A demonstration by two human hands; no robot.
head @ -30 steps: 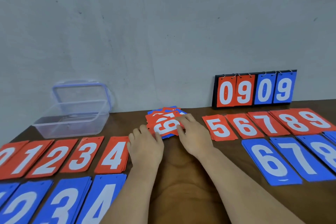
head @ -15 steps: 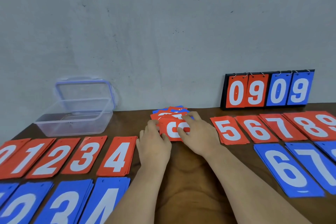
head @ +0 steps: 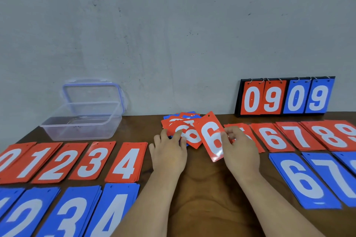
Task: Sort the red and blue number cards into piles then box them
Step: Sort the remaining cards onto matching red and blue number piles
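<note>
Red 6 card (head: 211, 136) sits pinched in the right hand's (head: 240, 150) grip, long axis running near-to-far, punched end far and tipped left; the left hand's (head: 169, 152) grip is loose, fingers resting on the mixed pile (head: 183, 127).

From my seat I see the right hand (head: 240, 152) pinching a red 6 card (head: 211, 136) by its edge, held tilted just above the brown table (head: 202, 188). The left hand (head: 168, 152) rests its fingertips on the mixed heap of red and blue cards (head: 185, 121) beside it. Left of the hands lie red piles 0 to 4, ending in the red 4 pile (head: 126, 161), with blue piles in a nearer row. To the right I make out the red 6 pile (head: 271, 136) and the blue 6 pile (head: 302, 181). A clear plastic box (head: 81, 127) sits far left, its lid (head: 92, 92) against the wall. A flip scoreboard (head: 285, 98) reads 0909.
</note>
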